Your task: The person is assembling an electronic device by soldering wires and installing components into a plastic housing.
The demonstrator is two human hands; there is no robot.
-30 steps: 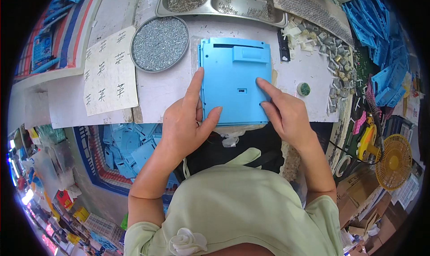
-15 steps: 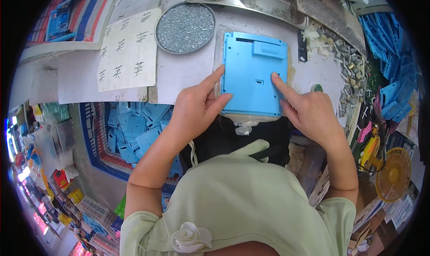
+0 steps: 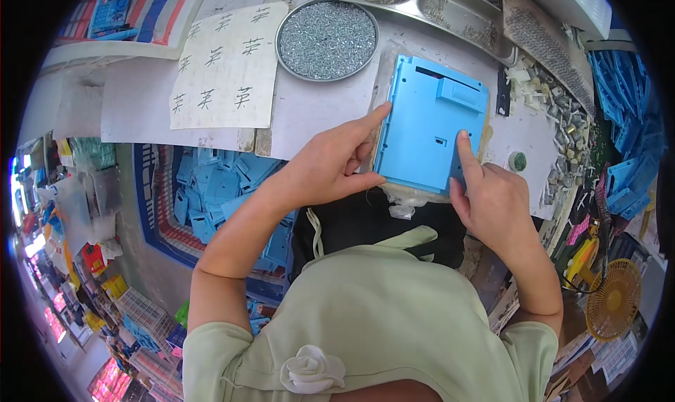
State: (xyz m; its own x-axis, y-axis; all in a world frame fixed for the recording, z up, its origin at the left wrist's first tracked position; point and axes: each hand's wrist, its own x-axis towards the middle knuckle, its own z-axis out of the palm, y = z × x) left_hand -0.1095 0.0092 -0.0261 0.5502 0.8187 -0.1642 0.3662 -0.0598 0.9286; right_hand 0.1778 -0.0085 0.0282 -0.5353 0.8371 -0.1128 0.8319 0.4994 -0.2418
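A single head-worn fisheye view looks steeply down from above the person's own shoulders onto the near edge of a white worktable (image 3: 316,114), close enough that both forearms rise from the lower edge and fill the middle. The table lies toward the top, the floor and bins of blue parts (image 3: 218,191) to the left, and straight edges bend toward the dark round rim.

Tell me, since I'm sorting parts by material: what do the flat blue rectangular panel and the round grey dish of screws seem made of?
The flat blue rectangular panel looks like moulded plastic: even matte colour, moulded slots and a raised ridge. The round grey dish seems to be metal, judging by its thin dull-grey rim; the small screws filling it glint like steel.
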